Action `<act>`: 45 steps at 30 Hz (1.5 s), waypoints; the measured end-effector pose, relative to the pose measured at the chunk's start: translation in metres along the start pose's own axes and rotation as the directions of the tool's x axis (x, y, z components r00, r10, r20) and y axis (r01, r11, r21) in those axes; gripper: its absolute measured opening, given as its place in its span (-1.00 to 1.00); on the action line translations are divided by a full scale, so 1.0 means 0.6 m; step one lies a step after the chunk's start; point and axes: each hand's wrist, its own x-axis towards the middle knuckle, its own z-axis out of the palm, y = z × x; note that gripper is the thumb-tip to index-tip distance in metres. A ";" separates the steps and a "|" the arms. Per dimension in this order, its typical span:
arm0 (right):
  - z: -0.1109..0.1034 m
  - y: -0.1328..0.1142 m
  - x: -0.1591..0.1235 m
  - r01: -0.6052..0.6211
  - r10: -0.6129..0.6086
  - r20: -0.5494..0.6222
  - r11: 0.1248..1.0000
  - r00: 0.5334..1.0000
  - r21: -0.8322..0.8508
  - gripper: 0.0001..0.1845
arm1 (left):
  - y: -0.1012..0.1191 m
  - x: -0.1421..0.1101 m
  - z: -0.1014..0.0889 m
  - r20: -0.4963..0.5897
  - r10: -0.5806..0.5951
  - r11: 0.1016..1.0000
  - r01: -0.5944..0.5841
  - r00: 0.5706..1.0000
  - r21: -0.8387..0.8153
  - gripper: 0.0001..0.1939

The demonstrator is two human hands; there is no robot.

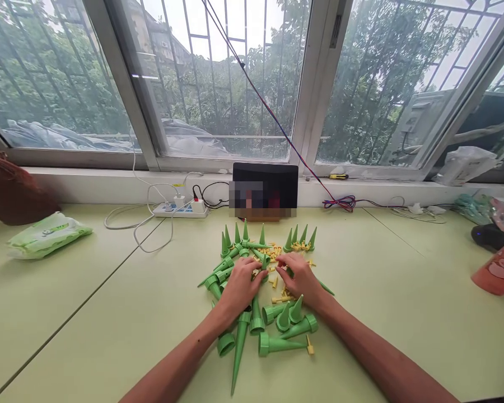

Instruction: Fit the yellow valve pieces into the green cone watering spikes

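Green plastic watering spikes with wide threaded caps lie in a heap in front of me, a long one (pixel 240 350) pointing towards me. My left hand (pixel 240 281) has its thumb and fingers closed on an upright green spike (pixel 264 264). Just to its right, my right hand (pixel 301 278) is pinched, and whatever sits between its fingertips is too small to make out. Small yellow plastic nozzles (pixel 274 282) are scattered between and beyond the hands. Several green spikes (pixel 304 234) stand upright behind my right hand; others (pixel 237 234) stand behind my left.
A tablet (pixel 273 190) leans by the window sill, with a power strip (pixel 180 210) and white cables to its left. A wipes pack (pixel 50 235) lies at left. On the right are bundled wires (pixel 339 204), a dark mouse (pixel 485 238) and a red cup (pixel 500 266).
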 end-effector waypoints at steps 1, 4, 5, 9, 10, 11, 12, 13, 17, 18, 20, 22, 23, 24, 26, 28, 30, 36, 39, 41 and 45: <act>0.001 0.001 -0.001 0.005 -0.005 0.011 1.000 1.000 -0.007 -0.82 | 0.001 0.001 -0.002 -0.010 -0.001 1.000 0.001 1.000 -0.015 -0.86; 0.001 0.001 -0.002 0.007 -0.006 0.029 1.000 1.000 -0.025 -0.85 | 0.006 0.008 -0.012 -0.094 -0.017 0.997 0.010 0.995 -0.081 -0.78; 0.001 0.000 -0.002 0.004 -0.003 0.034 1.000 0.999 -0.030 -0.86 | 0.008 0.010 -0.016 -0.140 -0.037 0.994 0.023 0.989 -0.102 -0.76; 0.004 0.001 -0.002 0.010 -0.007 0.057 0.999 0.998 -0.048 -0.83 | 0.010 0.014 -0.026 -0.231 -0.089 0.994 0.070 0.969 -0.089 -0.82; 0.006 0.001 -0.002 0.019 -0.016 0.066 0.998 0.998 -0.053 -0.81 | 0.009 0.013 -0.026 -0.208 -0.076 0.996 0.064 0.975 -0.061 -0.84; 0.008 0.003 -0.002 0.031 -0.027 0.075 0.998 0.997 -0.057 -0.80 | 0.007 0.012 -0.024 -0.169 -0.058 0.998 0.055 0.984 -0.023 -0.86; 0.010 0.004 -0.002 0.044 -0.039 0.086 0.997 0.996 -0.062 -0.80 | 0.005 0.010 -0.022 -0.120 -0.037 0.999 0.040 0.992 0.023 -0.87; 0.012 0.006 -0.002 0.057 -0.051 0.093 0.996 0.994 -0.065 -0.80 | 0.003 0.008 -0.020 -0.071 -0.018 0.997 0.023 0.997 0.070 -0.88; 0.018 0.013 -0.003 0.088 -0.081 0.100 0.994 0.992 -0.072 -0.83 | 0.003 0.002 -0.018 0.067 -0.001 0.985 -0.010 0.998 0.170 -0.89; 0.019 0.014 -0.003 0.090 -0.082 0.095 0.993 0.992 -0.074 -0.84 | 0.004 0.001 -0.019 0.078 -0.007 0.985 -0.006 0.997 0.174 -0.90; 0.020 0.016 -0.004 0.086 -0.079 0.085 0.993 0.993 -0.080 -0.86 | 0.009 0.000 -0.022 0.087 -0.013 0.983 -0.002 0.996 0.182 -0.91; 0.021 0.017 -0.005 0.079 -0.072 0.079 0.993 0.994 -0.087 -0.87 | 0.013 0.000 -0.025 0.096 -0.013 0.979 -0.007 0.995 0.203 -0.93; 0.021 0.018 -0.005 0.075 -0.068 0.079 0.993 0.995 -0.090 -0.88 | 0.015 0.000 -0.026 0.105 -0.013 0.976 -0.010 0.994 0.218 -0.93; 0.021 0.019 -0.005 0.070 -0.063 0.078 0.993 0.995 -0.091 -0.88 | 0.016 0.000 -0.027 0.116 -0.016 0.973 -0.012 0.993 0.232 -0.93; 0.021 0.020 -0.005 0.064 -0.057 0.073 0.994 0.996 -0.092 -0.88 | 0.018 0.000 -0.028 0.132 -0.024 0.967 -0.010 0.991 0.255 -0.93; 0.021 0.021 -0.005 0.058 -0.052 0.072 0.994 0.996 -0.089 -0.87 | 0.018 -0.001 -0.029 0.144 -0.032 0.965 -0.007 0.989 0.263 -0.93; 0.022 0.021 -0.005 0.052 -0.046 0.075 0.995 0.996 -0.087 -0.86 | 0.018 -0.001 -0.029 0.151 -0.044 0.965 0.003 0.988 0.260 -0.93; 0.022 0.022 -0.006 0.039 -0.031 0.080 0.995 0.996 -0.093 -0.84 | 0.012 -0.002 -0.024 0.166 -0.042 0.974 0.004 0.985 0.226 -0.85; 0.023 0.024 -0.007 0.044 -0.037 0.081 0.995 0.996 -0.090 -0.83 | 0.005 -0.003 -0.018 0.142 -0.034 0.982 0.006 0.989 0.190 -0.83; 0.023 0.025 -0.007 0.051 -0.045 0.074 0.995 0.996 -0.086 -0.83 | 0.000 -0.004 -0.014 0.088 -0.035 0.989 0.022 0.995 0.144 -0.84; 0.022 0.024 -0.006 0.045 -0.040 0.064 0.996 0.997 -0.079 -0.81 | 0.000 0.000 -0.014 -0.058 -0.076 0.995 0.080 0.995 0.062 -0.82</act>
